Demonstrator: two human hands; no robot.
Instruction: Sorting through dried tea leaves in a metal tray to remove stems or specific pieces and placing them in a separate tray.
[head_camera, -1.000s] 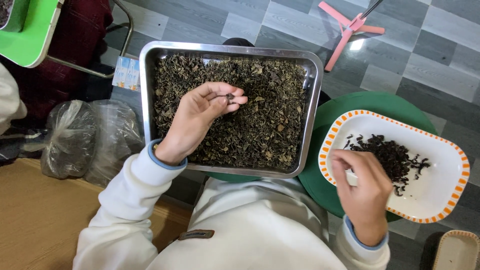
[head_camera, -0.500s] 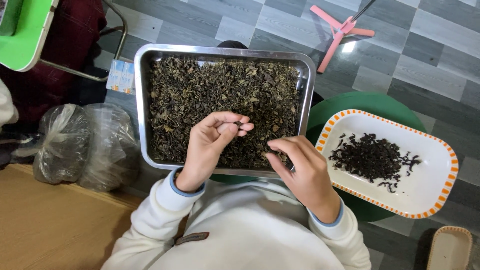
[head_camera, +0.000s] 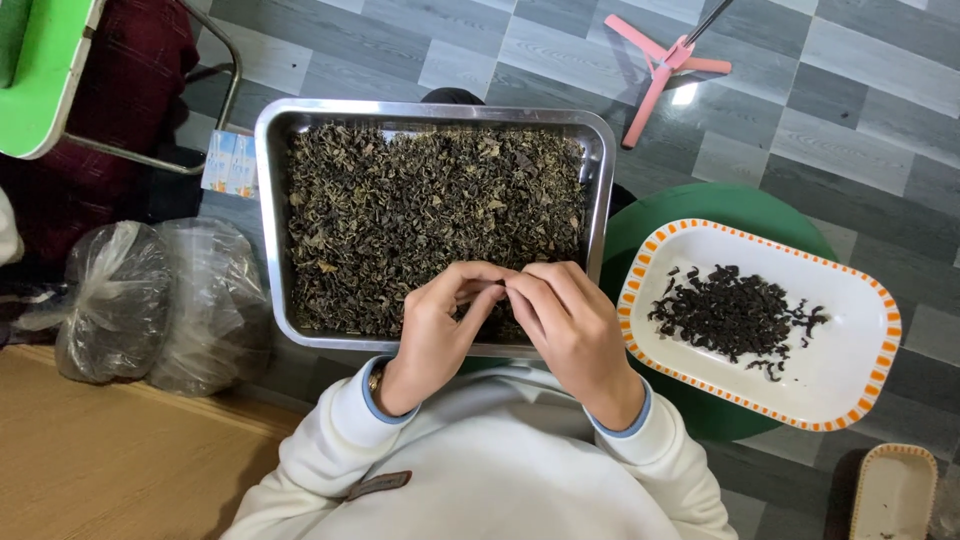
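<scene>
The right hand (head_camera: 575, 335) has come off the orange-rimmed white dish (head_camera: 850, 390) to meet the left hand (head_camera: 440, 330) over the metal tray's (head_camera: 272, 250) near edge.
Fingertips of both hands pinch together on something too small to identify; dried leaves (head_camera: 420, 210) fill the tray, and darker sorted pieces (head_camera: 730, 310) lie on the dish.

Anything pinched between the hands (head_camera: 505, 325), hidden by fingers.
</scene>
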